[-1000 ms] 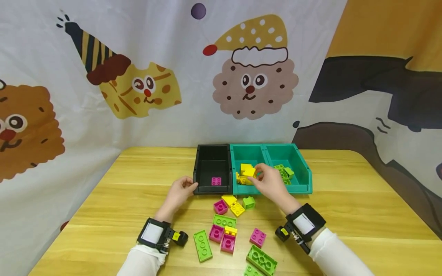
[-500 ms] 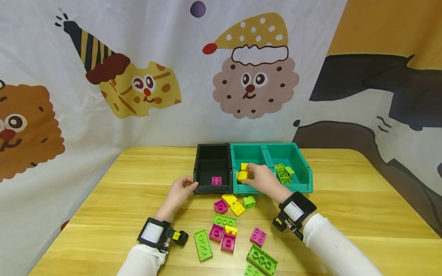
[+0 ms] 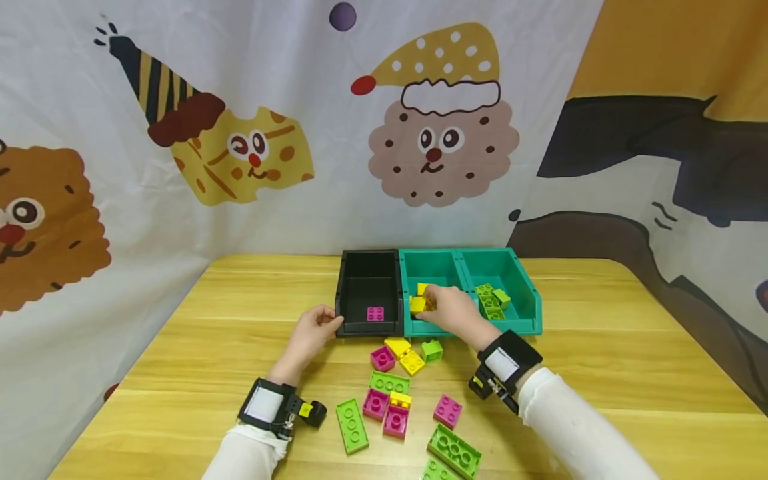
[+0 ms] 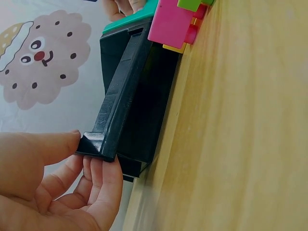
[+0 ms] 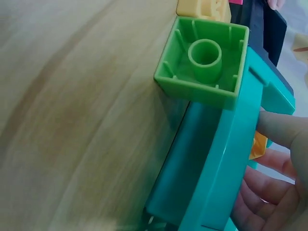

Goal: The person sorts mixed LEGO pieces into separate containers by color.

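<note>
Pinching a yellow block (image 3: 417, 305) inside the left teal compartment (image 3: 431, 265), the right hand (image 3: 457, 311) reaches over the front wall (image 3: 426, 329), while the left hand (image 3: 313, 331) grips the black bin (image 3: 367, 267) by its near left corner. A second yellow block (image 3: 423, 289) sits just beyond, so a careless release could topple the pieces; a tug by the left hand might also drag the black bin askew.
</note>
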Demonstrator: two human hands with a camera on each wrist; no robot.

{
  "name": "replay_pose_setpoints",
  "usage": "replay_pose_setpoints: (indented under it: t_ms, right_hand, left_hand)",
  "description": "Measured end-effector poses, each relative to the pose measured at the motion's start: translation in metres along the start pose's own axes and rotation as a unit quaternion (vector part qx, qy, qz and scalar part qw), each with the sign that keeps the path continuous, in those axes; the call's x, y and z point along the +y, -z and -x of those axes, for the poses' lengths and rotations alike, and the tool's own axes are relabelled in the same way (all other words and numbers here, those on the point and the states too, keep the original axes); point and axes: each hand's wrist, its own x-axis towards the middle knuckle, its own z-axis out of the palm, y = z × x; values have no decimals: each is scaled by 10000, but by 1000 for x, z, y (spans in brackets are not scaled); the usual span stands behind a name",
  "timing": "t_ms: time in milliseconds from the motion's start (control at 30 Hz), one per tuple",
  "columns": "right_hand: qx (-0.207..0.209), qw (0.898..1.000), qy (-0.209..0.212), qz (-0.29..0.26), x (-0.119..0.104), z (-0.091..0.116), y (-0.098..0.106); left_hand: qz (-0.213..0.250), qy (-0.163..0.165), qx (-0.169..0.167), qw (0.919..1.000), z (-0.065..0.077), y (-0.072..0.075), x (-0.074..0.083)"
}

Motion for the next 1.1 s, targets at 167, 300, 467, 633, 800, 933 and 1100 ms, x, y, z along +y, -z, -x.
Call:
replay_pose_setpoints:
  t_ms: [167, 300, 467, 633, 800, 933, 1100]
  right_hand:
    - [-251, 9997, 81, -1, 0, 1, -1]
    - [-462, 9987, 200, -96, -1, 3, 2]
    - [-715, 9951, 545, -422, 3, 10, 10]
    - [-641, 9899, 674, -1071, 12, 22, 15]
    - [-275, 9867, 913, -1316, 21, 36, 16]
    - [-312, 9834, 1022, -1468, 25, 46, 19]
    - [-526, 9812, 976, -1583, 28, 60, 21]
  left_hand:
    - [5, -7, 6, 10000, 3, 1, -1]
    - [13, 47, -10, 10000, 4, 1, -2]
    - [24, 74, -22, 10000, 2, 1, -2]
    - [15, 32, -17, 10000, 1, 1, -1]
    - [26, -2, -23, 10000, 0, 0, 1]
    - [-14, 0, -20, 10000, -1, 1, 0]
    - [-10, -41, -6, 10000, 0, 1, -1]
